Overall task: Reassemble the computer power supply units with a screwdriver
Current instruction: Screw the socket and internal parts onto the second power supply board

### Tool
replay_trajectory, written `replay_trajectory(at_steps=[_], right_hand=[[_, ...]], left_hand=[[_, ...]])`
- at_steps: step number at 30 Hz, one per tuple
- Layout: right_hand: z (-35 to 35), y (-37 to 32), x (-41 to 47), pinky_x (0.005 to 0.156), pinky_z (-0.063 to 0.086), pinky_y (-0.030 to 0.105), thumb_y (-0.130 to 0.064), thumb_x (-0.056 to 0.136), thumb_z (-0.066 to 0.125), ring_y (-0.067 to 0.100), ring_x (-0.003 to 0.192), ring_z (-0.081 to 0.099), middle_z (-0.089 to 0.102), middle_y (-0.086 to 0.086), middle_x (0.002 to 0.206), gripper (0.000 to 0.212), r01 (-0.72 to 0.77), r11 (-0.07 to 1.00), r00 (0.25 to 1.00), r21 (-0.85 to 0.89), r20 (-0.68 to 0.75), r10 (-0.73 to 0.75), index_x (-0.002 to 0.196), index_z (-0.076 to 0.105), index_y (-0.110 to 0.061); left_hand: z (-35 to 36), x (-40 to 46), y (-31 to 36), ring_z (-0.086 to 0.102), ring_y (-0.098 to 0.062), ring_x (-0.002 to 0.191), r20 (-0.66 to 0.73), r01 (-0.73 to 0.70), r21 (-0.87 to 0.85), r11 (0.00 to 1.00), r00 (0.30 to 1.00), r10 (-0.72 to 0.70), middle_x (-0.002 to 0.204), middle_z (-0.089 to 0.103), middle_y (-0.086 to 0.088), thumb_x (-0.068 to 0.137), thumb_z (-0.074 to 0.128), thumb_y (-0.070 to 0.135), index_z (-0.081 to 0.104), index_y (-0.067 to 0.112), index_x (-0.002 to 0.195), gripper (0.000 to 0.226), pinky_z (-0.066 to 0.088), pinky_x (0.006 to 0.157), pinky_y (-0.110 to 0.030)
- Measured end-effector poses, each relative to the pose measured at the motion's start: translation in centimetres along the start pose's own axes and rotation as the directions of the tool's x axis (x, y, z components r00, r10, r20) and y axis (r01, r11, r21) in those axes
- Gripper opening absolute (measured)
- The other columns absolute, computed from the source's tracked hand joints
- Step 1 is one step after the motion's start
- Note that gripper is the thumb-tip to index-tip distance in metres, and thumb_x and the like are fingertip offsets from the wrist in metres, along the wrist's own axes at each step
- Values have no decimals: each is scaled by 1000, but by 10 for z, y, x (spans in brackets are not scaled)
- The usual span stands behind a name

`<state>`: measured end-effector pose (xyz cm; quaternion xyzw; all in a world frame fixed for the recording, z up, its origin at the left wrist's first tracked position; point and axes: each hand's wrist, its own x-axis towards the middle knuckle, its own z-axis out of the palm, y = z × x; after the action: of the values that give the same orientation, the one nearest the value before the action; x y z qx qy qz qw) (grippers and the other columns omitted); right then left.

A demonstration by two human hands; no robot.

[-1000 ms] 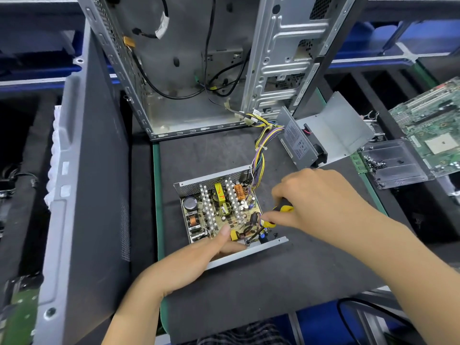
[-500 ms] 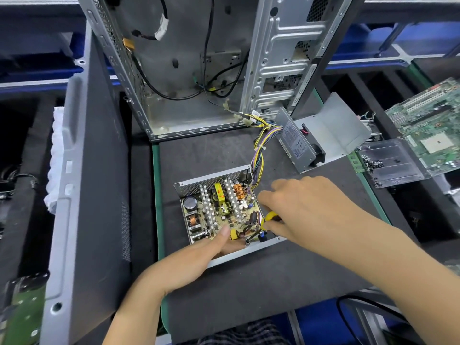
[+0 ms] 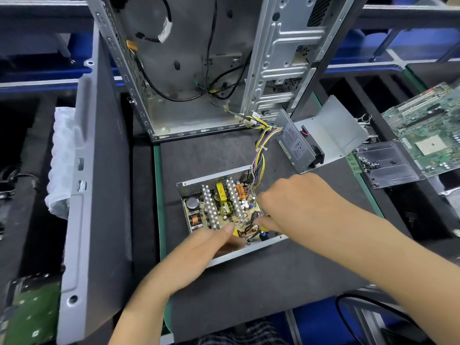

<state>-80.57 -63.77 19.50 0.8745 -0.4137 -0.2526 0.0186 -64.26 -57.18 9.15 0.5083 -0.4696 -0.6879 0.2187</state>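
An open power supply unit (image 3: 199, 186) lies on the dark mat, its circuit board (image 3: 219, 210) with heat sinks, coils and capacitors exposed. My left hand (image 3: 209, 245) rests on the unit's near edge, thumb pressing on the board. My right hand (image 3: 293, 202) is closed around a yellow-handled screwdriver (image 3: 266, 229), mostly hidden under the fingers, its tip down at the board's near right corner. A bundle of coloured wires (image 3: 260, 155) runs from the unit up toward the case. The unit's grey metal cover (image 3: 326, 135) with a fan lies to the upper right.
An empty computer case (image 3: 199, 70) stands open behind the mat. Its dark side panel (image 3: 99, 195) leans at the left. A clear plastic tray of screws (image 3: 383, 163) and a green motherboard (image 3: 428, 130) lie at the right. A white bag (image 3: 59, 165) sits at the far left.
My right hand has moved down and left over the board's near right corner, covering more of the yellow screwdriver handle. My left hand has stayed on the unit's near edge.
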Motion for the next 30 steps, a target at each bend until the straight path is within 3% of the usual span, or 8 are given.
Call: replay_trajectory(at_steps=[3,5,8,13,20,26,28,30], right_hand=[[4,-7,3,53,26,26,-19,96,49,22,58,33,26,-1,58,44,-53,998,996,-41,-73,50,59,23,-16],[1,-10,2,53,25,26,-12,90,48,20,60,33,27,-1,60,40,-75,997,997,-12,-35,75,61,22,-17],[-4,-14,-2,49,25,27,-15,87,54,19,56,32,24,-1,64,27,-58,998,998,26,-26,59,75,30,-18],[2,-2,-16,54,38,35,-24,93,48,21,61,41,35,-3,78,26,46,938,998,343,-44,-33,94,22,-24],[-7,-2,-13,44,18,29,-24,96,51,22,57,34,34,-2,68,22,121,992,990,45,-80,-117,113,39,-19],[-26,-13,-16,47,14,24,-50,96,39,25,79,56,51,0,83,34,97,993,988,-73,-116,-105,84,43,-19],[-25,-11,-17,45,16,26,-34,94,51,20,74,52,45,-3,85,18,135,990,985,-28,-108,-137,99,41,-20],[-25,-9,-18,44,15,27,-8,83,56,17,65,36,25,-6,77,42,158,987,984,7,-80,-157,114,33,-23]], left_hand=[[8,4,9,70,-14,81,-291,-320,35,947,903,316,88,72,-2,91,65,13,73,9,90,10,59,71,-29],[15,11,21,63,-12,80,-298,-421,215,881,831,470,91,64,7,78,80,7,66,17,91,22,54,68,-24],[26,21,30,56,1,81,-247,-369,332,868,854,458,92,62,21,64,84,24,50,29,93,46,41,68,-11],[21,27,28,60,3,80,-225,-422,339,841,832,508,92,68,11,69,78,12,67,16,96,30,44,72,-13],[5,23,31,59,-10,95,-67,-489,294,821,847,528,93,66,15,75,83,13,65,46,87,40,46,88,-28],[9,27,28,57,-7,79,-98,-507,264,821,832,545,81,67,4,67,77,29,70,17,81,20,45,72,-31],[5,27,26,59,3,81,-77,-524,216,824,832,550,82,70,11,74,80,16,73,24,81,13,47,74,-20],[-1,24,25,59,11,84,-52,-533,183,826,834,550,85,70,22,77,78,4,69,37,84,35,43,78,-10]])
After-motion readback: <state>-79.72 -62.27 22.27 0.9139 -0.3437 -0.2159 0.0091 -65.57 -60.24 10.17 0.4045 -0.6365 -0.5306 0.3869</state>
